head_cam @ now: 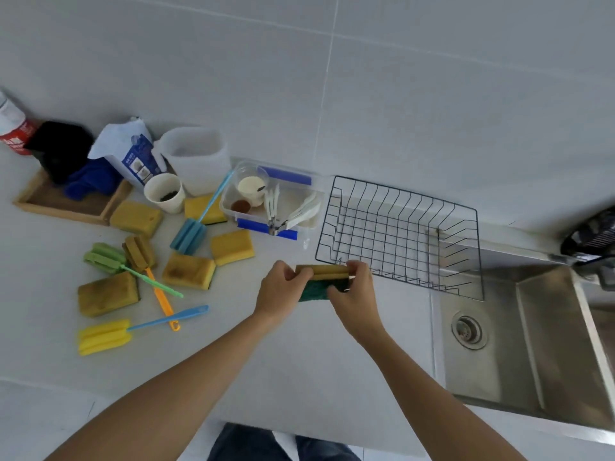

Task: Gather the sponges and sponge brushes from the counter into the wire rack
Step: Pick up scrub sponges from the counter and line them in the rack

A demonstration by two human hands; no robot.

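- Both hands are closed on one sponge, yellow on top and green scourer underneath: the left hand pinches its left end and the right hand wraps the right end. It is held in the air just in front of the wire rack, near the rack's front left corner.
- The rack looks empty, so I judge the gathering has barely begun.
- Likeliest slip: the sponge catches on the rack's front rim wire on the way in and tips back out onto the counter.
- The rack's right part hangs over the sink. A sponge tossed too far that way could bounce off the wires and drop into the basin.
- The wires are widely spaced, so the thin handles of the sponge brushes might poke through or snag.
- Well left of the rack lie the remaining yellow sponges and the brushes, including a blue one and a yellow one.
- Just left of the rack sits a clear plastic box of small items; a reaching forearm could knock it.
- The counter in front of the rack is bare, giving free room for the arms.
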